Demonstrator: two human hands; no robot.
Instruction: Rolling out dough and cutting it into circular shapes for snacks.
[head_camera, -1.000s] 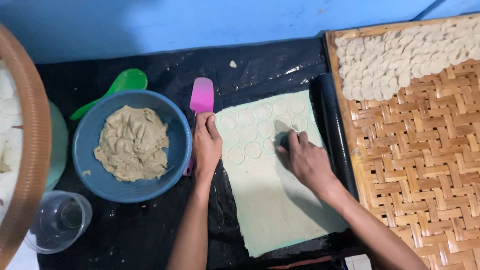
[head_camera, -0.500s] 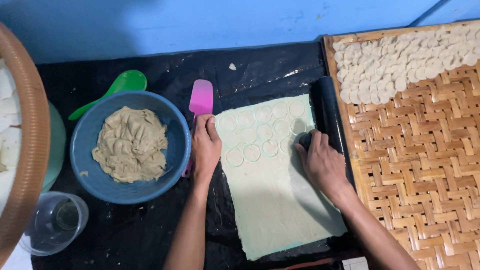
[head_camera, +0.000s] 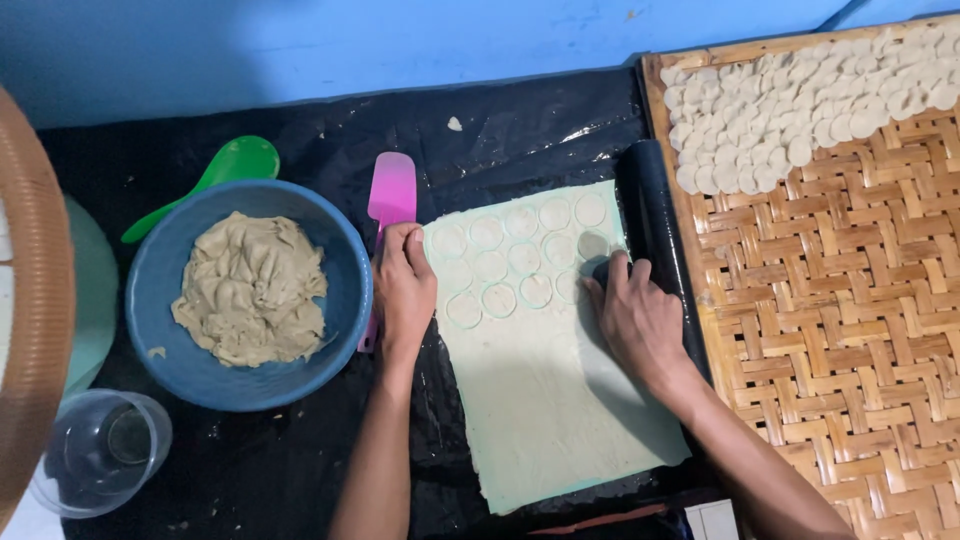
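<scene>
Mid-cutting: right hand (head_camera: 640, 320) clenched on small round cutter (head_camera: 603, 270) at dough sheet (head_camera: 540, 390) far-right edge, left hand (head_camera: 405, 285) flat, released, pinning sheet's left edge; next press needs uncut dough nearer the person.

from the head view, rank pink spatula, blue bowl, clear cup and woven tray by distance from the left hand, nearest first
From the left hand:
1. pink spatula, touching, just above
2. blue bowl, beside it, left
3. clear cup, lower left
4. woven tray, far right; close to the cup's distance, hard to call
</scene>
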